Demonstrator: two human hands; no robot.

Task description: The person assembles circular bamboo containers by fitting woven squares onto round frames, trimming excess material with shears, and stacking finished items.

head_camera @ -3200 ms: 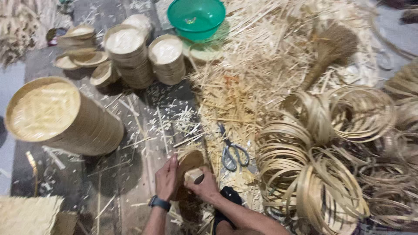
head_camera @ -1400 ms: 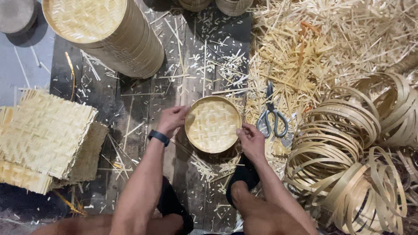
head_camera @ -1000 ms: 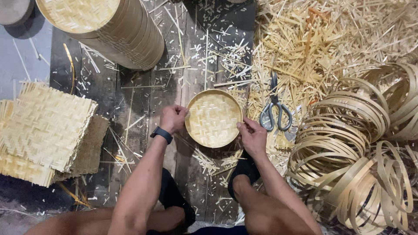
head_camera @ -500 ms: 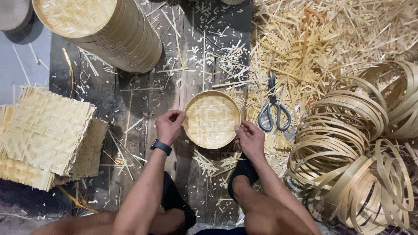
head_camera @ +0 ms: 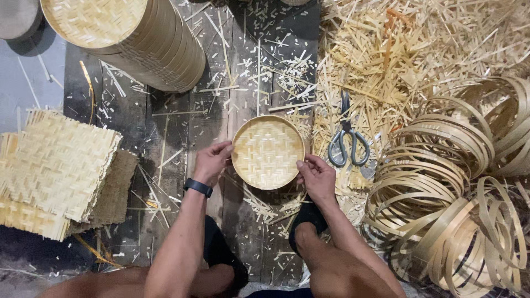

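Both hands grasp a small round woven bamboo tray [head_camera: 267, 152] by its rim, left hand [head_camera: 210, 163] and right hand [head_camera: 316, 176] on opposite sides, above the dark plank floor [head_camera: 232, 232]. It looks light, stiff and somewhat brittle; the hoop rim seems the safest hold.

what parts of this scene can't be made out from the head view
- Underside of the round woven tray: faces down, away from the camera.
- Tall stack of trays: its top is cut off by the upper edge.
- Palms of the left hand and right hand: turned away.
- Scissors: blade tips buried in bamboo strips.
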